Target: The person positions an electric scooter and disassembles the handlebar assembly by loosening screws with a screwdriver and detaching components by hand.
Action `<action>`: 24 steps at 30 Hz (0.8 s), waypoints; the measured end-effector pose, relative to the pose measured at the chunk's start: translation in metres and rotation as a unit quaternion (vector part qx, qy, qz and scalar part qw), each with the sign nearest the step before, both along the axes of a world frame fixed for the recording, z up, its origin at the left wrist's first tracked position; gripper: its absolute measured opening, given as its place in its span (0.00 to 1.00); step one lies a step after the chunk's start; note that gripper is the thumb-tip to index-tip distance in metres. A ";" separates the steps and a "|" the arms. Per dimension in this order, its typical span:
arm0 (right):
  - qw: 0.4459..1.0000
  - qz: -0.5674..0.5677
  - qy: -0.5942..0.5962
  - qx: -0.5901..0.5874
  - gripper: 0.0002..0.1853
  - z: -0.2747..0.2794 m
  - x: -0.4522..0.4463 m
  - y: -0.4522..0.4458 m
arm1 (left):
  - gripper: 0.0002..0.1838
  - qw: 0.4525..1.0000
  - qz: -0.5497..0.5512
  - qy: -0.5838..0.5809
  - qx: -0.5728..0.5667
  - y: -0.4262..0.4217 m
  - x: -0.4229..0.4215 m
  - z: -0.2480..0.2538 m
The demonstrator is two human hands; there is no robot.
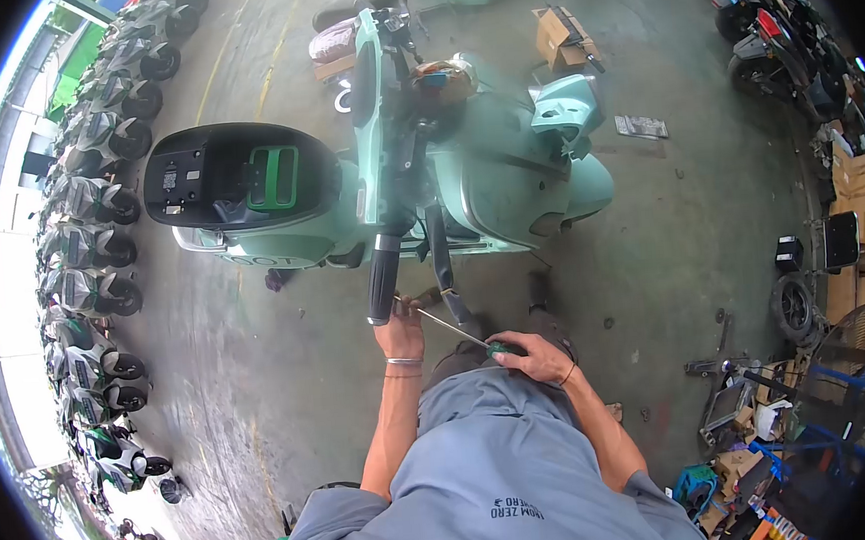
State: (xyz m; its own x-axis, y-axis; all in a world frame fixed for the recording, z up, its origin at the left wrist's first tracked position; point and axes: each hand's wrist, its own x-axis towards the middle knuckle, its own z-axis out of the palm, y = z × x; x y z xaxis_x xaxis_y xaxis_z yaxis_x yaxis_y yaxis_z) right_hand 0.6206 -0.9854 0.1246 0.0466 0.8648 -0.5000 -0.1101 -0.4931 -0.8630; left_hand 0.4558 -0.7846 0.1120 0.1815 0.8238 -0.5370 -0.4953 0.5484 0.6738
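Observation:
My right hand is closed round the green handle of a screwdriver. Its long thin metal shaft slants up and left to my left hand. The left fingers are pinched at the shaft's tip end; whether they also hold a small part is too small to tell. Just above that hand is the black handlebar grip of a mint-green scooter, which stands sideways in front of me. A dark bent tube or cable hangs beside the grip, near the shaft.
The scooter's black seat area is at left, with a green frame in it. A cardboard box and a mint panel are beyond. Parked motorcycles line the left; a loose wheel and cluttered parts lie at right.

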 end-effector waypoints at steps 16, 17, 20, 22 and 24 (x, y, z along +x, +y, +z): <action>0.923 0.084 0.308 0.215 0.31 0.027 0.065 0.182 | 0.05 0.959 0.279 -0.013 -0.043 -0.010 -0.041 0.009; 0.901 0.091 0.378 0.191 0.30 0.031 0.063 0.186 | 0.05 0.953 0.298 -0.022 -0.041 -0.015 -0.042 0.013; 0.860 0.095 0.484 0.129 0.26 0.032 0.057 0.192 | 0.07 0.935 0.356 -0.001 0.010 -0.036 -0.047 0.043; 0.852 0.052 0.514 0.086 0.20 0.032 0.049 0.191 | 0.07 0.926 0.376 -0.002 0.029 -0.045 -0.052 0.061; 0.861 0.061 0.501 0.057 0.19 0.033 0.044 0.192 | 0.10 0.926 0.369 -0.033 0.072 -0.057 -0.068 0.065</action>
State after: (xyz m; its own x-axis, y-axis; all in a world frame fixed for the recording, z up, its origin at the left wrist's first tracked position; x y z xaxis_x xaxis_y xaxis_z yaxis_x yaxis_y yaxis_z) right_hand 0.6644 -0.7929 0.1572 -0.4532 0.8790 -0.1481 -0.7816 -0.4718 -0.4080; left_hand 0.3878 -0.8415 0.1772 -0.4309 0.7990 -0.4193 -0.7425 -0.0499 0.6680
